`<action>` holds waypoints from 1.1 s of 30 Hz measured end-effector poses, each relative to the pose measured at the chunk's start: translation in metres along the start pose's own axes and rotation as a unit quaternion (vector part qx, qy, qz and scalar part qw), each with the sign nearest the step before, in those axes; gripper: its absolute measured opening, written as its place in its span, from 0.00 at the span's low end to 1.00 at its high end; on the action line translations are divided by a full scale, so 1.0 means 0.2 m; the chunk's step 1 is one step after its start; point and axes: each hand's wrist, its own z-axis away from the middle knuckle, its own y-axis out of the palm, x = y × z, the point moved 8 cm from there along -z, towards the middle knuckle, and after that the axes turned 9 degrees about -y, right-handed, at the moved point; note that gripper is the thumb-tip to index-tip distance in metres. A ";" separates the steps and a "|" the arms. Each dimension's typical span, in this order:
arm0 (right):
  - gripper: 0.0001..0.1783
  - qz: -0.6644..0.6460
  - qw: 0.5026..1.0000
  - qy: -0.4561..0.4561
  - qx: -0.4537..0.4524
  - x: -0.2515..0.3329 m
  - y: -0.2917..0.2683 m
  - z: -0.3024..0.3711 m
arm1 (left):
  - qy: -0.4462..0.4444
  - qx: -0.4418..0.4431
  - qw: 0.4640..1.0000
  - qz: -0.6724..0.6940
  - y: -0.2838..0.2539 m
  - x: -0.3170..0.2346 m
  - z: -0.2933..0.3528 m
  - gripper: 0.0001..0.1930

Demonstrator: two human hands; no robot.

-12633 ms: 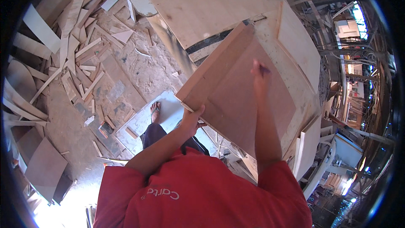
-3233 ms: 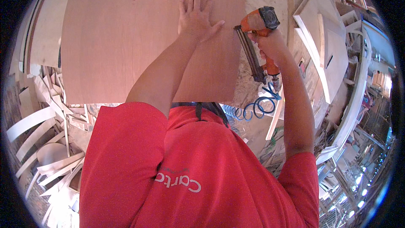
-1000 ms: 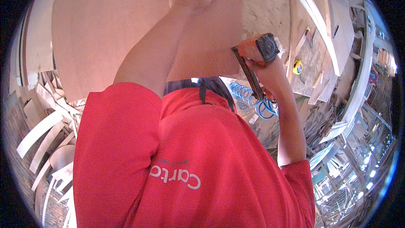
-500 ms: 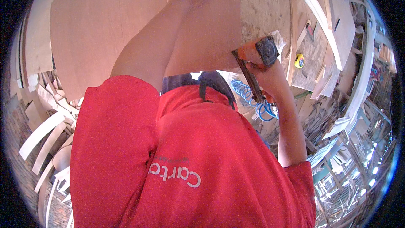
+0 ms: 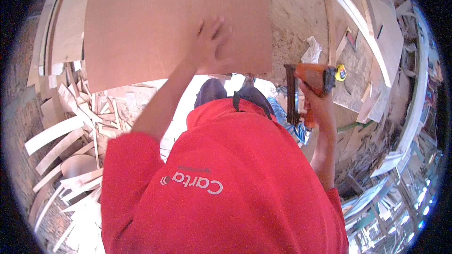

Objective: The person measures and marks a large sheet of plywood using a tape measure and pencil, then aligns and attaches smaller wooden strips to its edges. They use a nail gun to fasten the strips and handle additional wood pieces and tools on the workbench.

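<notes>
A large reddish-brown wooden panel (image 5: 155, 28) lies in front of you on the worktop (image 5: 299, 23), its near edge toward your waist. Your left hand (image 5: 214, 44) is spread over the panel's near right part and grasps nothing; it is blurred, so whether the palm presses down cannot be told. Placed so, it seems suited to steadying the panel. Your right hand (image 5: 320, 101) is wrapped around the handle of an orange and black nail gun (image 5: 314, 76), just beside the panel's near right corner, with a narrow gap between them in this view. That hold probably keeps the nail gun ready yet clear of the wood. A blue coiled hose (image 5: 278, 108) hangs near it; the coils likely give your arm slack to move.

Counted: one panel, one nail gun, one hose. Farther right on the worktop are one yellow tape measure (image 5: 340, 72), one crumpled white scrap (image 5: 312, 51), perhaps plastic, and one small red and dark object (image 5: 351, 41), too small to identify. Beyond them lie long pale strips (image 5: 362, 30), whose number is unclear. Down to your left, wood offcuts (image 5: 94, 113) are heaped, too tangled to count.
</notes>
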 end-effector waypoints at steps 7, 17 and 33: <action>0.13 -0.059 0.995 -0.075 -0.005 -0.08 -0.32 0.02 | -0.085 -0.040 0.996 -0.007 -0.03 -0.08 0.48 0.34; 0.12 -0.063 0.990 -0.129 -0.009 -0.15 -0.54 -0.04 | -0.168 -0.120 0.978 -0.019 -0.14 -0.13 0.60 0.26; 0.13 0.029 0.983 -0.121 0.132 0.37 0.18 0.08 | -0.350 -0.183 0.917 -0.055 -0.47 0.94 0.82 0.33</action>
